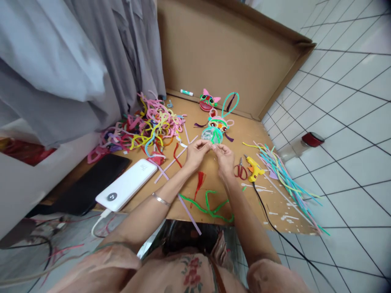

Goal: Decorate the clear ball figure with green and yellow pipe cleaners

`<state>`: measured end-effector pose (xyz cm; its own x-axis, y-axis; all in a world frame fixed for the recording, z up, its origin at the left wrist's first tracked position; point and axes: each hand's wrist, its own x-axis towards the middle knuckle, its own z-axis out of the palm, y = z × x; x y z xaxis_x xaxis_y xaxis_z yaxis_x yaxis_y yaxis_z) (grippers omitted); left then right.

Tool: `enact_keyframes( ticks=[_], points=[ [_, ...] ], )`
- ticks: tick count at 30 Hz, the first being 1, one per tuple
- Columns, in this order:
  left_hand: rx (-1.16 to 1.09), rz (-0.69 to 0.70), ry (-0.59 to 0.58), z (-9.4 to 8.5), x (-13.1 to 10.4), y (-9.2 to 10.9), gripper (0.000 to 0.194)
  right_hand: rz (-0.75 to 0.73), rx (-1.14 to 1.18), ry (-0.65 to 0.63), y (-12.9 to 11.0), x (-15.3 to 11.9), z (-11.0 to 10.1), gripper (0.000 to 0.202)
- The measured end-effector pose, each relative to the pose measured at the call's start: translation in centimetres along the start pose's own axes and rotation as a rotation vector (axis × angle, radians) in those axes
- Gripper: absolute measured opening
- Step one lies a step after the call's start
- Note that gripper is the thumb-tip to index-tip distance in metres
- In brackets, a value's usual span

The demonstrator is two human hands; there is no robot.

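Observation:
Both hands meet over the middle of the board. My left hand (197, 152) pinches the lower edge of a round, teal-rimmed craft piece (207, 133) with a pale, glossy middle. My right hand (225, 158) is closed beside it, fingertips on a bright green pipe cleaner (216, 135) that lies across the piece. The exact contact points are partly hidden by the fingers. Just behind is an animal-face ornament (217, 124) with pink ears, a teal loop and dark purple tassels. A red tassel (200, 181) and bent green pipe cleaners (209, 211) lie between my forearms.
A tangled pipe-cleaner pile (152, 122), white power bank (126, 185) and black case (91, 183) are left. Scissors (241, 170), a corded yellow glue gun (254, 169) and straight pipe cleaners (284, 175) are right. A pink-eared ornament (208, 101) and marker (186, 92) sit by the cardboard wall (220, 57).

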<state>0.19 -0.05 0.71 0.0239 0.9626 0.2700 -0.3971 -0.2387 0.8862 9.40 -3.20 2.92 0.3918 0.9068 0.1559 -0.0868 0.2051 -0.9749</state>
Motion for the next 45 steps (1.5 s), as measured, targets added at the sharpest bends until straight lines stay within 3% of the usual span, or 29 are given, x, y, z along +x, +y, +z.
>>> enact_keyframes(
  ticks=[11, 17, 25, 27, 32, 38, 45],
  points=[
    [-0.054, -0.098, -0.086, -0.4, 0.4, -0.5, 0.041, -0.016, -0.033, -0.059, 0.8, 0.7, -0.9, 0.025],
    [0.100, 0.041, -0.058, -0.7, 0.5, 0.0, 0.044, -0.062, -0.110, -0.128, 0.2, 0.2, -0.5, 0.023],
    [0.181, 0.110, 0.040, -0.7, 0.1, -0.2, 0.044, -0.131, -0.158, -0.068, 0.6, -0.1, 0.5, 0.022],
    [0.141, 0.087, 0.049, -0.6, 0.2, -0.5, 0.044, -0.120, -0.115, -0.065, 1.0, 0.1, 0.6, 0.023],
    [0.000, -0.032, -0.087, -0.3, 0.5, -0.7, 0.047, -0.111, -0.080, -0.062, 1.2, 0.6, -0.1, 0.025],
    [-0.055, -0.098, -0.022, -0.8, 1.2, -0.5, 0.044, -0.115, -0.208, -0.229, 0.7, 0.5, -1.5, 0.028],
    [-0.062, -0.139, 0.004, -1.3, 1.7, -0.4, 0.048, -0.166, -0.378, -0.156, 1.1, -0.2, -2.1, 0.025]
  ],
)
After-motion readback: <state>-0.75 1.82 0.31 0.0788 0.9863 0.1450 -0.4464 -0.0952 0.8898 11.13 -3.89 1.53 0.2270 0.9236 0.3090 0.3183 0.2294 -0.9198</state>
